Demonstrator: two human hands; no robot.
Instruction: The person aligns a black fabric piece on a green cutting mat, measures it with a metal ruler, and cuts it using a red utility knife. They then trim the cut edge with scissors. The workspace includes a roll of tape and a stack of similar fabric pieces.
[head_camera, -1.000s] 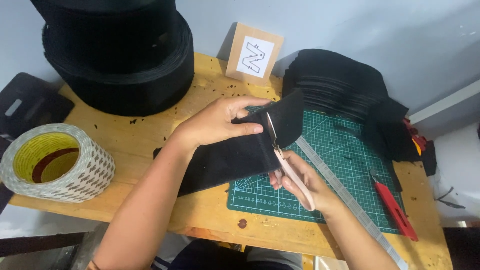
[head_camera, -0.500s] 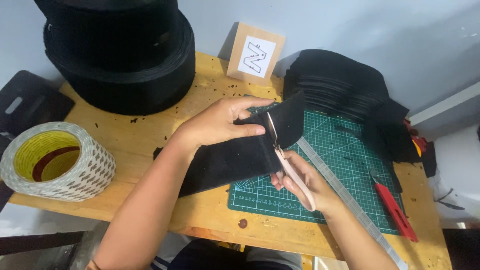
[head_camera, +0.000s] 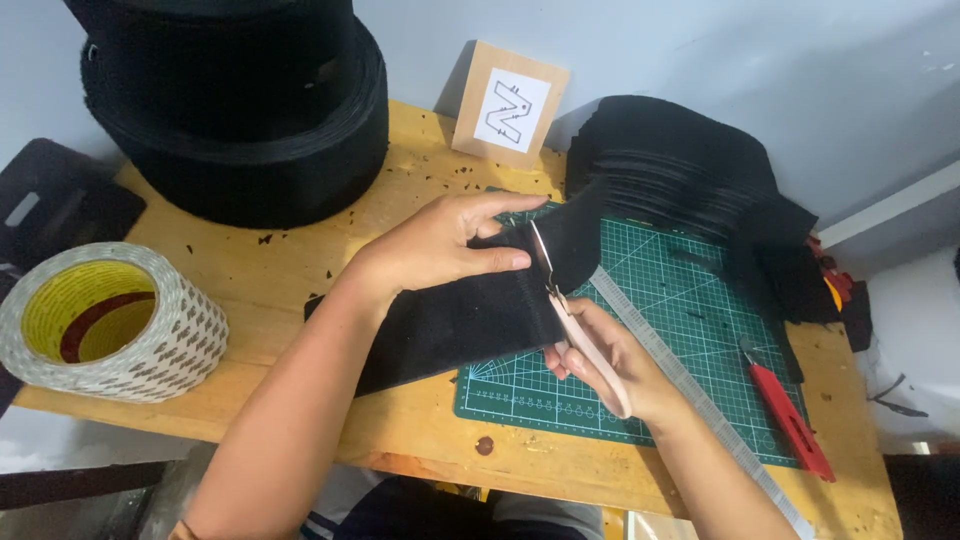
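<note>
Black fabric strip (head_camera: 460, 315) lies across the wooden table (head_camera: 300, 250) and green cutting mat (head_camera: 690, 330), pinned by the left hand (head_camera: 440, 245) with fingers pressed together, while the right hand (head_camera: 600, 360), clamped on the scissors (head_camera: 575, 325), has barely advanced its cut since a second ago.

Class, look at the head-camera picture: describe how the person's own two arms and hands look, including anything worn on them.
Both forearms are bare, with no sleeves showing. The left hand and the right hand wear no gloves, and no rings show. A thin band seems to sit at the left arm's lower end near the frame edge, too cut off to identify. The fingers have short, unpainted nails.
</note>
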